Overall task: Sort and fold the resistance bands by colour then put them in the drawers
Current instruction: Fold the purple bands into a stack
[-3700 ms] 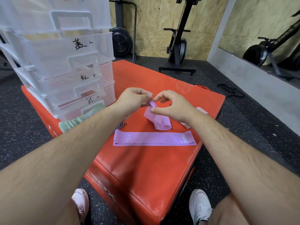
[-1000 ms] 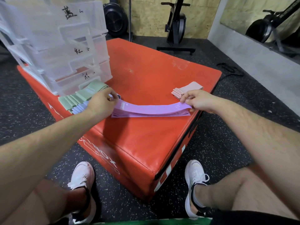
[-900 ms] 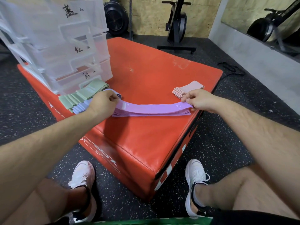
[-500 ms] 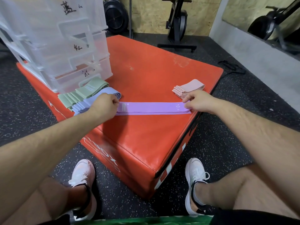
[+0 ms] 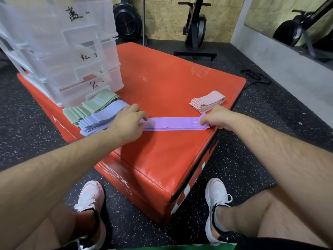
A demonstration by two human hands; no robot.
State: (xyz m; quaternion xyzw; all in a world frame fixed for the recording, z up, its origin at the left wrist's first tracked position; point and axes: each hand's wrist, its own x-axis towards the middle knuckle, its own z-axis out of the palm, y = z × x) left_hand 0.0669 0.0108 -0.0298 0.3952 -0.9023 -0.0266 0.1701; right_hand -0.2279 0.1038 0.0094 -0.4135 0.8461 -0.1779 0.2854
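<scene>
Light, limp purple fabric resistance bands [image 5: 171,123] lie stacked near the front edge of the red padded worktop [image 5: 162,78]. The left hand [image 5: 128,121] and right hand [image 5: 214,118] each seem to pinch an end, the sensible hold for folding.

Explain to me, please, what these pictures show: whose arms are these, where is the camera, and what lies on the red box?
There is no machine here. A person wears one camera on the head, so it looks down along their bare arms. The left hand and the right hand each hold one end of the purple bands, stacked flat on the red box. Also there: green bands, blue bands beside them, pink bands apart on the right, and clear drawers at the back left.
</scene>
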